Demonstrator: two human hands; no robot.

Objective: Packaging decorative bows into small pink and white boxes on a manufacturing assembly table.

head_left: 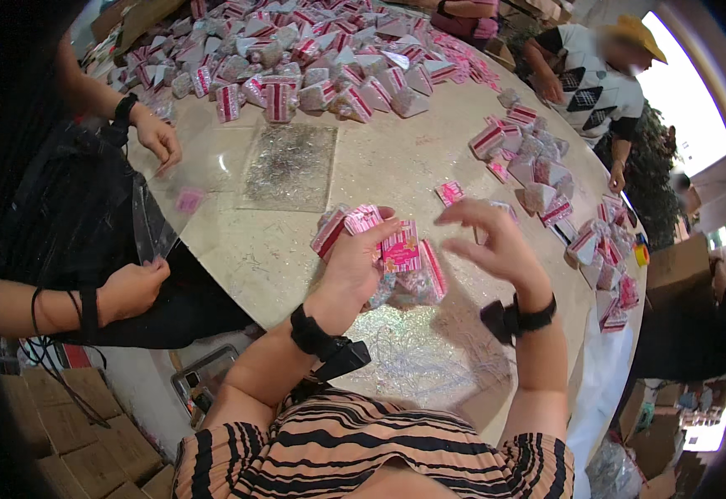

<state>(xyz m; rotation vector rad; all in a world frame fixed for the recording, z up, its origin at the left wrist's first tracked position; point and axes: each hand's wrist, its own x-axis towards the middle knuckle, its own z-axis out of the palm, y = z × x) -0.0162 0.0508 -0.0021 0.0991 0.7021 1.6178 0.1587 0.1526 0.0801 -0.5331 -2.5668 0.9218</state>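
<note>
Clasped in the left hand [354, 266] is a bundle of small pink striped packets [400, 248], fingers curled round them just above the near edge of the round table [379, 166]. Beside it the right hand [496, 245] hovers with fingers loosely spread, gripping nothing that can be made out. Both wrists wear black bands. One loose pink packet [450, 193] lies on the table just beyond the hands. Farther out, a glittery sheet [290, 166] lies flat, and a big heap of packets [313, 58] covers the far side. At the left, another person's hands [134, 287] hold a clear plastic bag [151, 224].
</note>
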